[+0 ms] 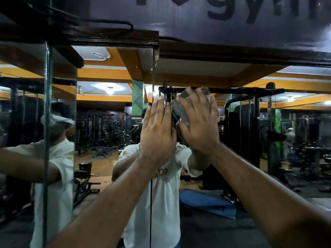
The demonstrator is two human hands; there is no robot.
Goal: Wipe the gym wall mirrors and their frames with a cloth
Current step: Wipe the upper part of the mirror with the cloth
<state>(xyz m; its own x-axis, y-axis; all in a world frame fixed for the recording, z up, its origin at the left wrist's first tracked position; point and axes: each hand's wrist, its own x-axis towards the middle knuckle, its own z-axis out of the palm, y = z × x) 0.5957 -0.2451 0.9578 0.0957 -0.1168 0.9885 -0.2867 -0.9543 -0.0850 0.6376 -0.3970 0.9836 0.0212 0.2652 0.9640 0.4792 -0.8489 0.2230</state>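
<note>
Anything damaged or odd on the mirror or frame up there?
Yes: pale chips or specks mark the frame corner by the seam, above the left hand. The right hand presses the cloth on the mirror.

Open glass of the mirror (pixel 241 140) spreads right and below; the dark wooden frame (pixel 232 52) bars the top, the corner post (pixel 47 122) the left.
</note>
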